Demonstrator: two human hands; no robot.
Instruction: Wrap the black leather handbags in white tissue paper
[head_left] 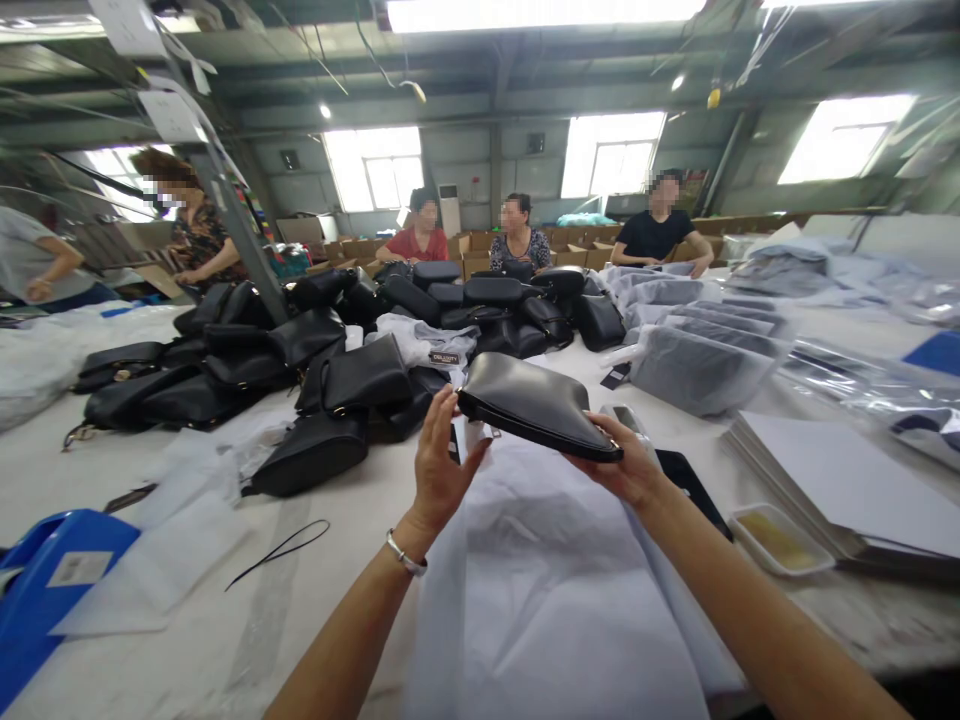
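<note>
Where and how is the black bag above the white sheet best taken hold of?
Probably by its two narrow ends, coming in from left and right with fingers beneath: the bag spans sideways, and its broad, smooth upper face offers little to pinch. The right grip holds its right end.

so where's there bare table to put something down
Most room: the table between the cord and the left forearm. A second patch lies left, between the blue object and the black bags. Crowded: the far middle, piled with black bags; the right, with wrapped bags and a card stack; and front middle, under white wrap below the held bag.
</note>
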